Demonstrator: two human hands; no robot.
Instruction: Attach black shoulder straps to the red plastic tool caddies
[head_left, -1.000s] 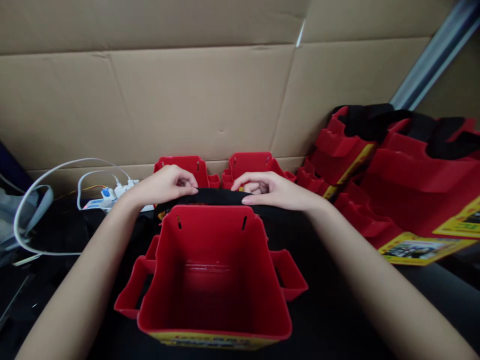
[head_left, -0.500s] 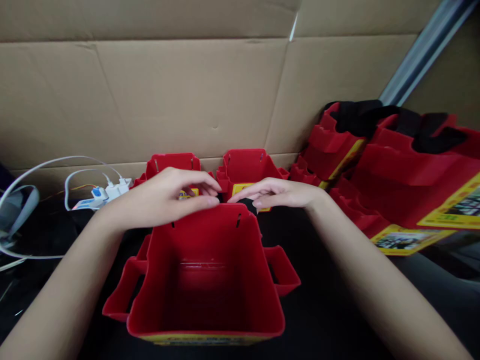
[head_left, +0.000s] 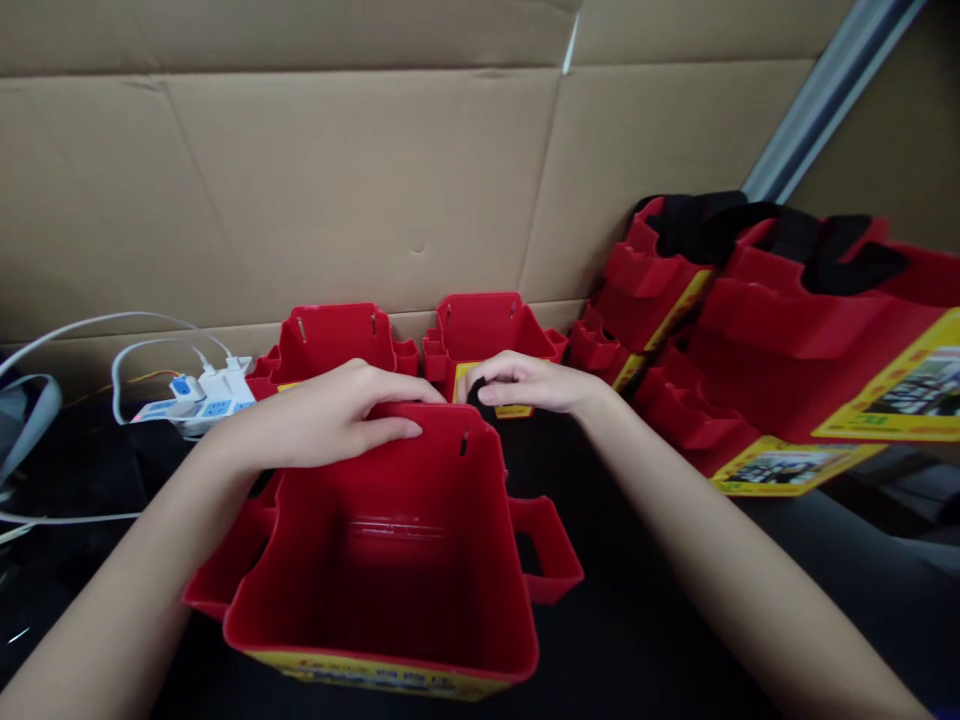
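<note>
A red plastic bin [head_left: 405, 600] with side pockets stands before me, its open top facing me and a yellow label along its front. My left hand [head_left: 349, 415] is closed over the bin's raised back wall, thumb on the inner face and fingers behind it. Just past the back wall's right corner, my right hand [head_left: 521, 382] pinches a black strap [head_left: 477, 390] between thumb and fingers. Most of the strap is hidden behind the bin. A slot shows in the back wall near that corner.
Two similar red bins, a left one [head_left: 337, 335] and a right one [head_left: 480, 325], stand against the cardboard wall [head_left: 360, 190]. Stacked red bins [head_left: 795, 330] with black straps rise at the right. A power strip [head_left: 217, 395] with white cables lies at the left.
My left hand has settled onto the back wall, thumb now inside. My right hand has closed on the black strap. The bin has tilted slightly and sits a little further left in view.
</note>
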